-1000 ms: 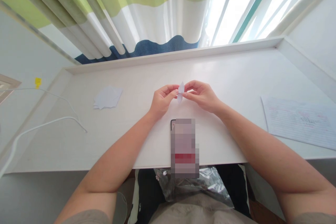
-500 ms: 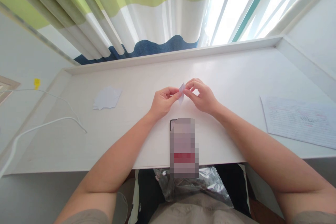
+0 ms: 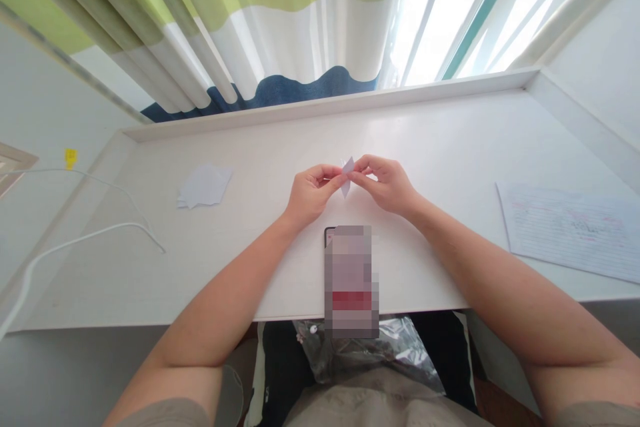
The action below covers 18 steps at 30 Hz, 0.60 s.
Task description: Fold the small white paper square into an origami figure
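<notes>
A small folded piece of white paper (image 3: 348,167) is held up over the middle of the desk, its pointed ends up and down. My left hand (image 3: 313,193) pinches it from the left between thumb and fingers. From the other side my right hand (image 3: 385,183) pinches it too, thumb and fingertips closed on its right face. The fingertips hide the middle of the paper. Just below the hands, at the desk's front edge, a phone (image 3: 329,236) lies mostly blurred out.
On the left of the white desk (image 3: 250,147) lies a small pile of paper pieces (image 3: 205,185). White cables (image 3: 90,235) cross the left end. Lined, written sheets (image 3: 575,230) lie at the right. A clear plastic bag (image 3: 400,353) rests on my lap.
My right hand's fingers have come down slightly and drawn closer together on the paper. The paper has shifted a little; my left hand stays nearly still.
</notes>
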{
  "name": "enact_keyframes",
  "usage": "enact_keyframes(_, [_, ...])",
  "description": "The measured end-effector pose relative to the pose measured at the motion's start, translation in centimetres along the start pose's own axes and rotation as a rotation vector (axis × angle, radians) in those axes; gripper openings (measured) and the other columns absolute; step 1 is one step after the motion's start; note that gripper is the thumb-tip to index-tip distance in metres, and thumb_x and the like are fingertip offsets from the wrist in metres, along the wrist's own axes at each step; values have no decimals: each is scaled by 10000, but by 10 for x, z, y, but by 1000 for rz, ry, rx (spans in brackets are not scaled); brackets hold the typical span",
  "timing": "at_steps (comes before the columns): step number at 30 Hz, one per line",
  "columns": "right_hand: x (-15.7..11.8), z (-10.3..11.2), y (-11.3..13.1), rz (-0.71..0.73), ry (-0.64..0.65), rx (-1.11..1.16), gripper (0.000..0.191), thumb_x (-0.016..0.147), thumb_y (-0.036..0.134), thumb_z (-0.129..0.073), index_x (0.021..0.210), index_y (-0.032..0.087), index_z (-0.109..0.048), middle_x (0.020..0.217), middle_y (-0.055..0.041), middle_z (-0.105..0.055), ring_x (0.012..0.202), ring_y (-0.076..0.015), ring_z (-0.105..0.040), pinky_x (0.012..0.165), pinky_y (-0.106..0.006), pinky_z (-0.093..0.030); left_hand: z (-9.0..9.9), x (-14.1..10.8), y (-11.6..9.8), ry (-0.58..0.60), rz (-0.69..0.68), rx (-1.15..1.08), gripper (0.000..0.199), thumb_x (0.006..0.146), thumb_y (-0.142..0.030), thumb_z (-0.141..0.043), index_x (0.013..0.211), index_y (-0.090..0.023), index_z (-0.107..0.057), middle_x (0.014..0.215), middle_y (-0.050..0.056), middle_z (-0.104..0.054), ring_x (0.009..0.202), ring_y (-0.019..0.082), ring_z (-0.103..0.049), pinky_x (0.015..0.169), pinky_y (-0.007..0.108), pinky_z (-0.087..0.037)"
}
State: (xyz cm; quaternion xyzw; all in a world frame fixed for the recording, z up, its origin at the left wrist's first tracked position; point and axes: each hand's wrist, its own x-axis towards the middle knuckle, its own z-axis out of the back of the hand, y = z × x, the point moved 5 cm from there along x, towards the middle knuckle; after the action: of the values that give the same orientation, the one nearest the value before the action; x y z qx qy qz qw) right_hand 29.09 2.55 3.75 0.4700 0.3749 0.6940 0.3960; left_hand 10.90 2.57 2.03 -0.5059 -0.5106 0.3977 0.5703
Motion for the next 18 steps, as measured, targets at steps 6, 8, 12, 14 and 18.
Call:
enact_keyframes(6, [2,-5,-5,-92,-9,98,415,879,634,-832,842,234,-728,841,-14,-763,806,-198,-673,832,-405,-557,3,1,3,-46,42,30,407,774,-556,-966,891,-191,-829,884,53,-818,791,164,-723,738,292,-566])
enact_keyframes(8, [1,-6,-7,-126,-17,125,428,864,642,-841,838,229,-734,847,-25,-765,810,-203,-672,812,-398,-550,3,1,2,-49,62,25,410,766,-549,-973,876,-186,-818,869,53,-814,787,165,-724,738,292,-567])
enact_keyframes(12, [0,-9,-7,-177,-18,165,462,826,665,-869,823,220,-744,834,-33,-762,789,-199,-662,781,-383,-544,2,1,0,-50,94,10,391,777,-523,-969,840,-178,-796,832,50,-799,781,166,-726,758,299,-575])
enact_keyframes(14, [-1,-10,-7,-194,-15,196,469,816,672,-877,832,219,-755,849,-38,-772,799,-198,-667,778,-375,-546,2,1,-2,-69,81,11,373,775,-499,-973,835,-179,-792,832,46,-794,781,160,-722,755,291,-569])
enact_keyframes(18, [-1,-10,-8,-237,-19,263,464,790,660,-900,855,217,-778,887,-51,-797,820,-199,-681,775,-364,-545,2,0,-4,-91,43,6,363,754,-466,-992,845,-186,-779,845,36,-786,781,150,-714,743,280,-564])
